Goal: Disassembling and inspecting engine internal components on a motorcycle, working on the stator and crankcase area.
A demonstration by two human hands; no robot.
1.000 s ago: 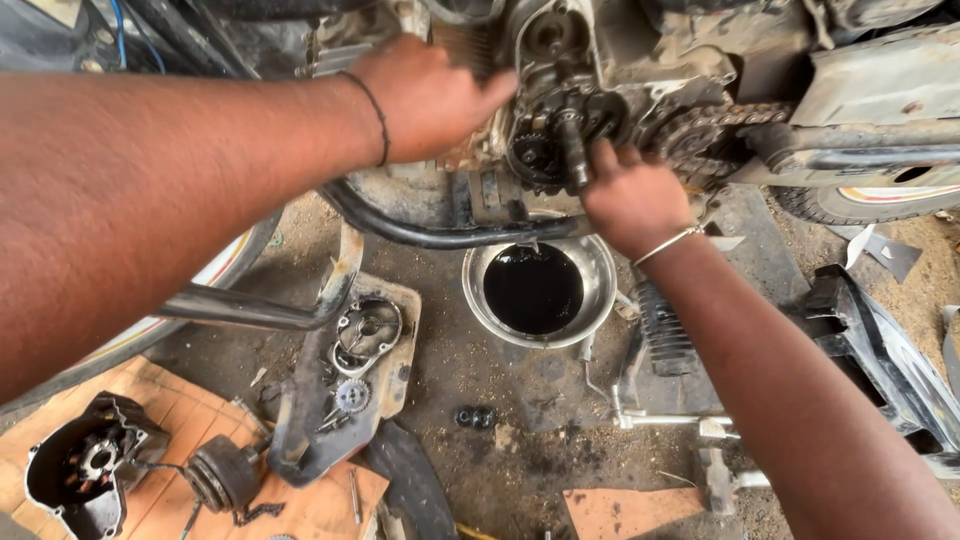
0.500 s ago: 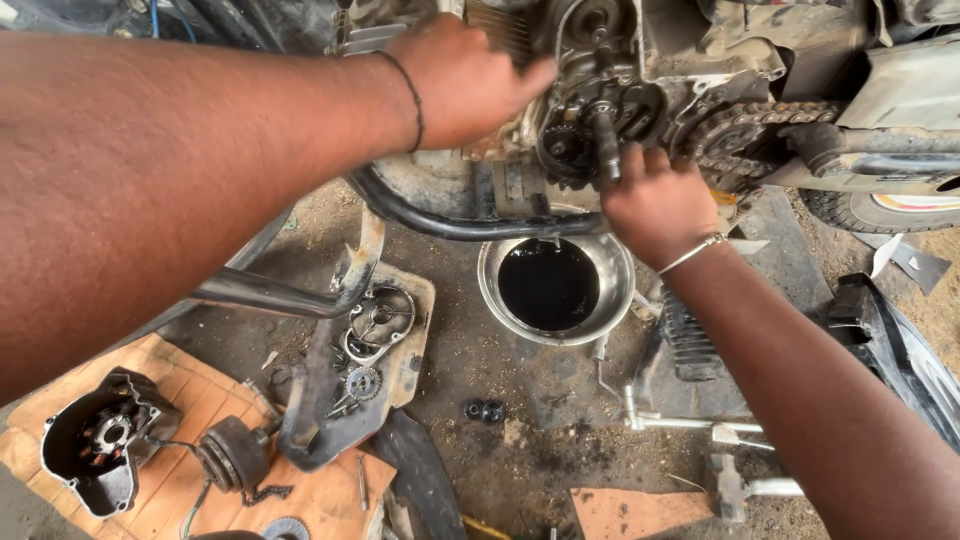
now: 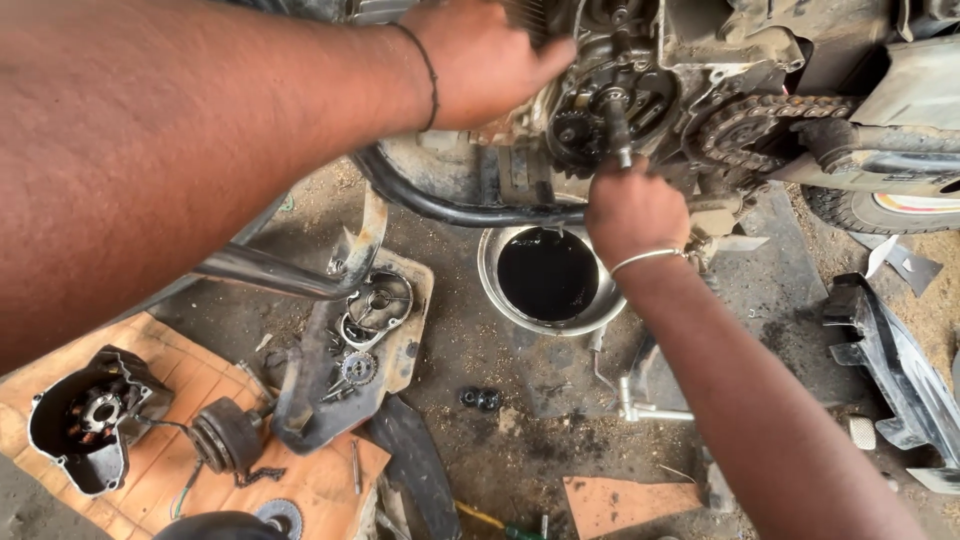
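Greasy toothed sprocket point(image 3: 573, 130) between both hands, oily metal.

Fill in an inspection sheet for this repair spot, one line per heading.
Surface: dirt ground, oil-stained, with sawdust.
Job's things: open engine with small gear and shaft; drive chain to its right.
Clutter: bowl of black oil under the engine; engine cover on cardboard; loose gear.
Hands: left hand presses the engine casing; right hand sits closed just below the shaft.
Cables: wire from the cover.
Surroundings: tyre at right.
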